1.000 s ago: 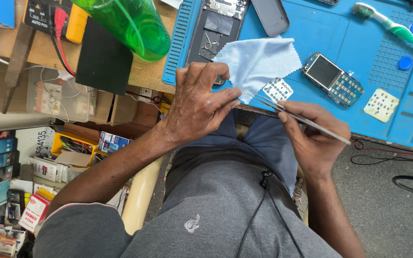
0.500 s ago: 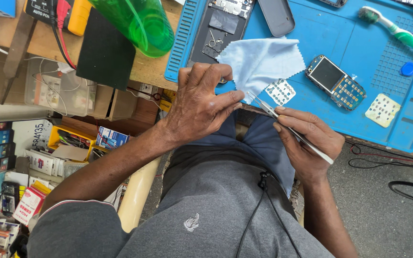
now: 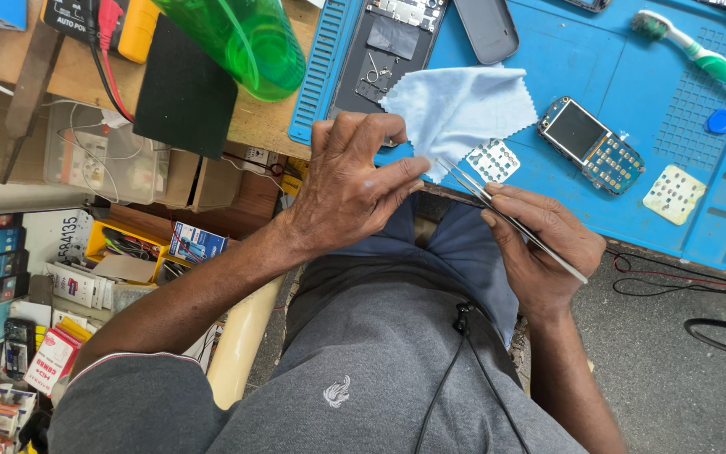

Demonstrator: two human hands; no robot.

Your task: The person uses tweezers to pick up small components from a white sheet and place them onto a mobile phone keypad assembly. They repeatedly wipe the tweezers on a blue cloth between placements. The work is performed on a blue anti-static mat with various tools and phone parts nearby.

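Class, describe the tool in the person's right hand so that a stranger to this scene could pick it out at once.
Start at the blue work mat on the bench, then drop to its near edge, where the right hand sits below the pale blue cloth. The tweezers lie across that hand's fingers: thin, silvery metal, two prongs pointing toward the left hand.

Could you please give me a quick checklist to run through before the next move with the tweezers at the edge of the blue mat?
1. Tweezers held firmly in the right hand: ok, fingers wrap the shaft.
2. Tips pointed toward the left hand: ok, they end close to its fingertips.
3. Something gripped between the tips: cannot tell, too small to see.
4. Left hand steady at the edge of the blue mat: ok, fingers rest near the light blue cloth.
5. Loose keypad membrane clear of the tips: not ok, it lies right beside them.
6. Opened keypad phone out of the way: ok, it lies farther back on the mat.
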